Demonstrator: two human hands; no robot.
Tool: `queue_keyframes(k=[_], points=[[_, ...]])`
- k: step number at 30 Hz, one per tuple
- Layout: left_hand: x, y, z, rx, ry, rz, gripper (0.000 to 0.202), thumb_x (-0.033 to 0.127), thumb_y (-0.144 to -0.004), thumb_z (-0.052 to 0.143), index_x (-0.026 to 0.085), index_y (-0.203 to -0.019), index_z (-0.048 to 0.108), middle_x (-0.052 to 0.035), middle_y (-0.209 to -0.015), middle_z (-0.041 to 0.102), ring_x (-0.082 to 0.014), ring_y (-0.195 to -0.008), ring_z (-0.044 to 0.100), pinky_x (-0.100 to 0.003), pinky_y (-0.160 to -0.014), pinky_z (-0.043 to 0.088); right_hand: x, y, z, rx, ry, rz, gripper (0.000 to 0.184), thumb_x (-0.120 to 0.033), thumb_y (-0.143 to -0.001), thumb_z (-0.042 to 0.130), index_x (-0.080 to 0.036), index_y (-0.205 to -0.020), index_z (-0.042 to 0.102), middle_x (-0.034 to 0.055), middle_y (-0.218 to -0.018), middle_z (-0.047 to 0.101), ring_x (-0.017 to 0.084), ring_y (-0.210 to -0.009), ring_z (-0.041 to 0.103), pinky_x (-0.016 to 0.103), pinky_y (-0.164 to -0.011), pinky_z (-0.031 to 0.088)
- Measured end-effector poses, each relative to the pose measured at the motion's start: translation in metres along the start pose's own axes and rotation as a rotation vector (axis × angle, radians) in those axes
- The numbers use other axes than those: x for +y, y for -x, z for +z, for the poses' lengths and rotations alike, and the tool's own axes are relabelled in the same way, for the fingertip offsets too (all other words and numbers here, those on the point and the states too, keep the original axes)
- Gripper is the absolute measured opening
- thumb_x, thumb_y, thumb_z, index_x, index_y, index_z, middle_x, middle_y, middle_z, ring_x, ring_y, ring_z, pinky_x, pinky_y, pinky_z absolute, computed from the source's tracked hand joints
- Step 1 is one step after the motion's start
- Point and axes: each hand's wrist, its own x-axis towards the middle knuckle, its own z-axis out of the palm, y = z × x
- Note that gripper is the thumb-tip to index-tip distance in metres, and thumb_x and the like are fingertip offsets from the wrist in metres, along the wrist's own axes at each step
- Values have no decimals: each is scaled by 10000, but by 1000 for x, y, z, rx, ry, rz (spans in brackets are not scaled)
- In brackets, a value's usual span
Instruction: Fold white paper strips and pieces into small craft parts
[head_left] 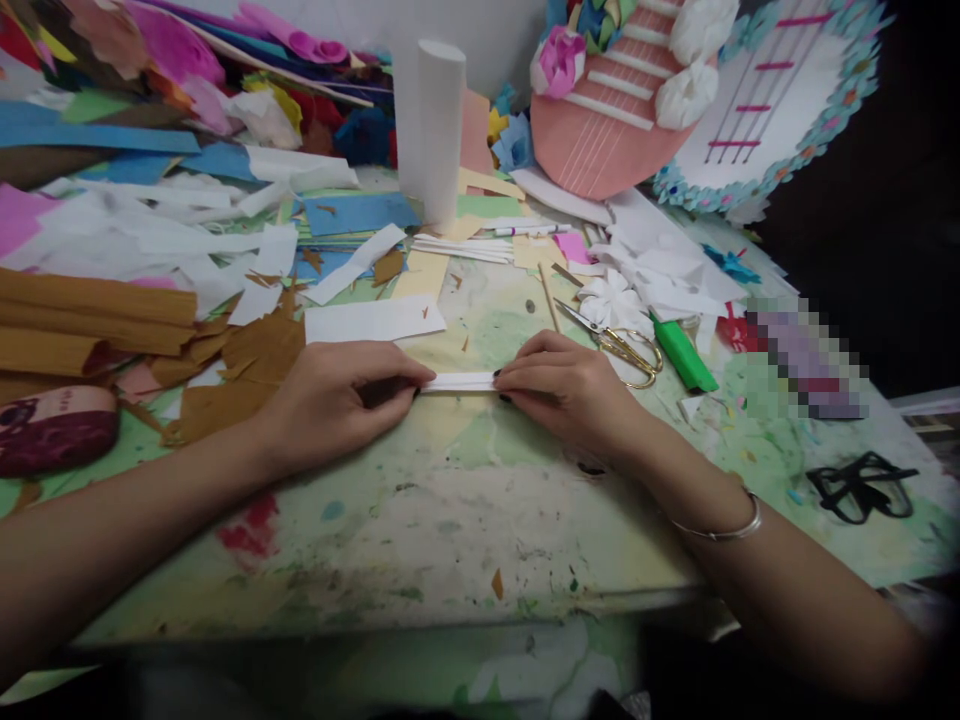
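Note:
A narrow folded strip of white paper is stretched level between my two hands, just over the table. My left hand pinches its left end between thumb and fingers. At the other end, my right hand grips it the same way, with dark nails showing. Behind my left hand lies a flat white paper piece. Gold-handled scissors rest just beyond my right hand, beside a green wrapped roll. The fingertips cover both ends of the strip.
Brown crepe paper and a dark red case are on the left. White scraps spread behind them. A tall white roll stands at the back, near a pink guitar-shaped decoration. Black-framed glasses lie at the right.

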Motion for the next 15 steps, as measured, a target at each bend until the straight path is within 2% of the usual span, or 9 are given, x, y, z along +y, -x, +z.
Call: queue_keyframes(k=[3,8,12,15], points=[[1,-2,0,1,29,-41,194,243,-859,556,198,-948,723,-10,-871,749,-121,-723,667,-215,-650,495,3,-2,2,20,-98,73,174,-179,-894,541,-188,-884,714,53,-911,729,172,-870,579,331,-815,472],[0,-5,2,4,42,-55,244,239,-859,548,180,-1050,689,-31,-890,730,-139,-760,650,-252,-701,495,3,-7,2,10,-146,219,129,-185,-867,539,-179,-859,668,36,-815,662,154,-799,558,295,-741,428],[-4,-9,5,-29,-51,-17,239,265,-894,475,193,-977,687,-37,-848,689,-186,-838,592,-314,-763,459,-1,-12,6,7,-99,279,100,-186,-846,535,-177,-808,627,42,-799,601,169,-812,523,303,-751,398],[-6,-11,8,-54,-108,-12,201,252,-878,460,197,-904,652,-27,-781,639,-199,-821,542,-341,-782,428,-3,-14,9,6,-62,332,69,-178,-825,537,-190,-783,590,43,-794,579,181,-817,508,310,-748,389]])
